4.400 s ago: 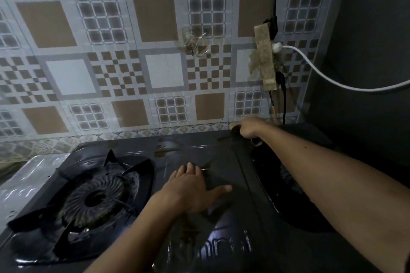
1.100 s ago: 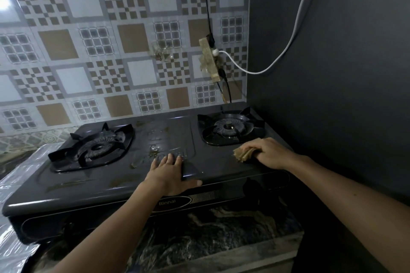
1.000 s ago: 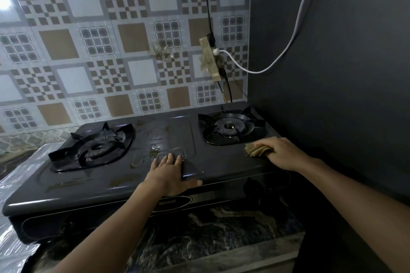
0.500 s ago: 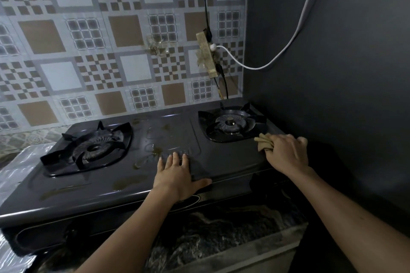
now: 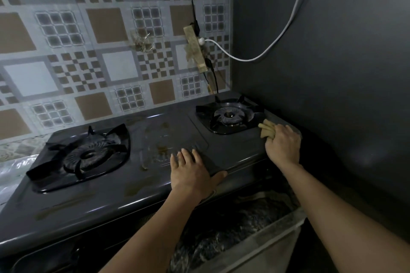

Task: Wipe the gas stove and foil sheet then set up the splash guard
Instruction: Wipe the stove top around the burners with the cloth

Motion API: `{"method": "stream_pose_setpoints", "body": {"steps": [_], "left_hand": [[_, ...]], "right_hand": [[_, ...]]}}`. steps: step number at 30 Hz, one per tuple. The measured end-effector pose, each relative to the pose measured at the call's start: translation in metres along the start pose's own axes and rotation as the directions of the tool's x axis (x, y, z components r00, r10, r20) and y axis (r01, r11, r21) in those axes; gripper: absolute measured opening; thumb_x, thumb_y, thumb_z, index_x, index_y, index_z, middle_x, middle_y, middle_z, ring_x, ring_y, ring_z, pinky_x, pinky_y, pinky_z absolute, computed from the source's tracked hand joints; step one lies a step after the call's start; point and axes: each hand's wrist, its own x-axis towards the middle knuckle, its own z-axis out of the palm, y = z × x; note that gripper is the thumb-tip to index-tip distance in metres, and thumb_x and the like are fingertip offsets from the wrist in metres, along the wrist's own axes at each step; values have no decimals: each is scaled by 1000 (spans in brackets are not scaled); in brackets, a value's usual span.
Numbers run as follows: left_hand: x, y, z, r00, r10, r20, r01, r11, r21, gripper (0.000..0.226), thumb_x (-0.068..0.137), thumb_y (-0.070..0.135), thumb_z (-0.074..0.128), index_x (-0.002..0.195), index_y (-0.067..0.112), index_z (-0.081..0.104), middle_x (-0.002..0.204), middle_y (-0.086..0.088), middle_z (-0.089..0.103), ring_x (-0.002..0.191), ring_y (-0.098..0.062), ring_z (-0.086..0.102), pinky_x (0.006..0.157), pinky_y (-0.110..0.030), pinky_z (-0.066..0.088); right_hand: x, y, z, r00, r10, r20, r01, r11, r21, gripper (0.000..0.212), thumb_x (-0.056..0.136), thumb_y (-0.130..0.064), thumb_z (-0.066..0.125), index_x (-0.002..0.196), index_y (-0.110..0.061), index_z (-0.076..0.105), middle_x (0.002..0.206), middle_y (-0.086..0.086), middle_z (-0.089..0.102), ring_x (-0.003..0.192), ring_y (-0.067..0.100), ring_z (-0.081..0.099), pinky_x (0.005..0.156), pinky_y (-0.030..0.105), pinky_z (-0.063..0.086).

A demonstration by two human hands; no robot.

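A dark two-burner gas stove (image 5: 142, 193) fills the middle of the head view, its top marked with brown stains. My left hand (image 5: 193, 173) lies flat on the stove's front centre, fingers spread, holding nothing. My right hand (image 5: 282, 145) presses a folded tan cloth (image 5: 266, 129) onto the stove's right edge, just beside the right burner (image 5: 229, 115). The left burner (image 5: 84, 155) sits under its black grate. A crinkled foil sheet (image 5: 11, 173) shows at the far left, beside the stove.
A patterned tile wall (image 5: 106, 51) rises behind the stove, carrying a taped socket strip (image 5: 196, 50) with a white cable (image 5: 277, 37) and black wires. A dark wall (image 5: 332, 62) stands close on the right. A marbled counter edge (image 5: 244, 241) runs below the stove front.
My right hand has slid the cloth from the back of the stove to its front right, then along the right edge. My left hand stayed pressed on the stove's centre.
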Motion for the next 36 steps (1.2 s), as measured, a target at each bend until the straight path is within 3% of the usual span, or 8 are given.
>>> {"method": "stream_pose_setpoints", "body": {"steps": [6,11,17,22,26,30,36], "left_hand": [[1,-7,-4,999,44,23,-44,999,-13,107,81,82,22,153,7,-1,160,-21,-1,149,-33,-1,119,-49,-6],[-12,-39,-11,994,106,7,-105,991,-85,103,81,79,32,154,14,1,162,-13,-2,150,-26,-4,119,-48,-8],[-54,-89,-2,996,56,63,-55,998,-21,100,83,78,30,154,14,0,162,-10,-4,149,-26,-5,118,-52,-8],[-56,-87,6,998,59,37,-58,998,-29,94,87,73,31,154,15,0,162,-11,-4,150,-27,-4,116,-56,-9],[-59,-96,7,997,58,50,-55,997,-54,95,85,75,32,154,20,-1,161,-11,-13,148,-28,-13,114,-59,-14],[-77,-125,2,999,-30,25,33,995,-99,102,82,77,34,154,16,-5,161,-12,-11,149,-27,-11,114,-56,-12],[-113,-176,5,990,-144,5,144,986,-84,101,82,78,33,154,15,2,162,-10,-3,150,-24,-2,117,-55,-4]], "right_hand": [[-49,-45,12,998,-8,63,9,1000,-6,54,91,-21,49,143,-8,38,152,7,36,145,25,20,118,48,14],[-79,-80,17,988,-80,132,81,997,-6,55,94,-25,45,147,-15,32,157,1,26,148,21,10,120,49,1],[-92,-102,19,987,-30,159,37,999,-39,54,94,-26,43,146,-17,32,157,2,26,148,22,9,119,51,2],[-125,-153,32,960,-183,212,182,983,23,54,93,-28,44,145,-18,35,155,-1,30,147,21,13,119,48,0],[-127,-159,28,936,-205,285,209,978,17,54,94,-26,42,146,-17,32,157,-2,26,148,19,12,120,47,-1],[-121,-158,22,913,-211,350,213,976,33,53,95,-25,39,146,-18,32,156,-3,27,147,20,14,119,48,1],[-125,-164,26,934,-181,308,195,981,-16,52,94,-28,42,144,-18,36,155,-2,31,146,22,16,119,49,3]]}}
